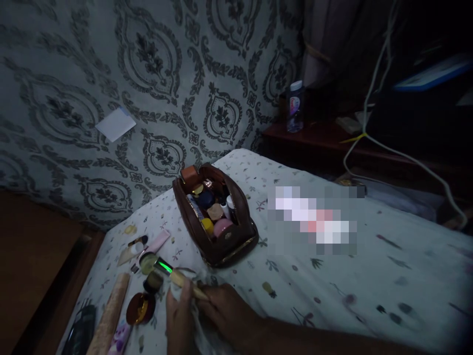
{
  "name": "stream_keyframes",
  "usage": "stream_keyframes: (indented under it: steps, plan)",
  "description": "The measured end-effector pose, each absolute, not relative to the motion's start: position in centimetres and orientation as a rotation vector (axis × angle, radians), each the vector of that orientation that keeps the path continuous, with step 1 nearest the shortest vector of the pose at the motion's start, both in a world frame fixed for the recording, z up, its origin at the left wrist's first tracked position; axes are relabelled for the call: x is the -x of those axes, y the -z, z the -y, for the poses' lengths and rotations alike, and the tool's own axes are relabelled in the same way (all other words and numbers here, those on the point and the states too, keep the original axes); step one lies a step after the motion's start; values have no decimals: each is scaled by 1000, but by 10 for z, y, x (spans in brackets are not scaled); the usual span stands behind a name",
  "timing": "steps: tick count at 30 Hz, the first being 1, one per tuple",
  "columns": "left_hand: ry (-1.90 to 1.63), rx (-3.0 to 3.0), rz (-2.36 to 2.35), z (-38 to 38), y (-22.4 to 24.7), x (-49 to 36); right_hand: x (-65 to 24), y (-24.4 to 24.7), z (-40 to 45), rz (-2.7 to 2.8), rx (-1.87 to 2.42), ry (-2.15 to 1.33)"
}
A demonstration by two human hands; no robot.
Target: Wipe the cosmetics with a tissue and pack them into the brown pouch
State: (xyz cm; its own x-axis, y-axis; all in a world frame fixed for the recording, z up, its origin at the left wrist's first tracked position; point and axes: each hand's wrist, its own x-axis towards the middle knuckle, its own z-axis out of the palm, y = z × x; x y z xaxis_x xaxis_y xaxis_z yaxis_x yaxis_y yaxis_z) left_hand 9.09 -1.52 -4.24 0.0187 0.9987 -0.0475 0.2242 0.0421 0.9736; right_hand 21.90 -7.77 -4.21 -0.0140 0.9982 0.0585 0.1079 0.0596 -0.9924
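My left hand [180, 318] is closed round the wooden handle of a makeup brush [178, 279] together with a pale cloth [202, 328]. To its right, my right hand [223, 308] pinches the lower end of the same handle. The brush points up and left, its shiny green-lit ferrule near a round green-lidded jar [147, 264]. Beyond my hands stands an open brown cosmetics bag [192, 236] filled with several small items. A dark small jar [152, 282] and a round amber container [141, 308] lie left of my hands.
A pink tube [159, 241], a long tan item [111, 313] and a dark bottle [80, 330] lie on the patterned sheet [295, 296]. A blurred-out patch covers something at right. Behind, a clear bottle [294, 108] stands on a dark red table [275, 129], near a white cable [410, 157].
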Motion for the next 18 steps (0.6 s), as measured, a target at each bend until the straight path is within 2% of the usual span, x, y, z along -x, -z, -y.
stream_keyframes:
  steps: [6,12,15,18]
  plan:
    - [-1004,-1390,-1212,31,24,-110,-222,41,79,1358,1169,-1027]
    - [-1010,-1511,-1279,14,9,-95,-223,33,83,1308,1364,-997]
    - [-1026,-1774,-1211,11,13,-90,-226,31,84,1208,1303,-951]
    - [-914,-2207,-892,9,20,-86,-229,30,84,1130,1160,-959]
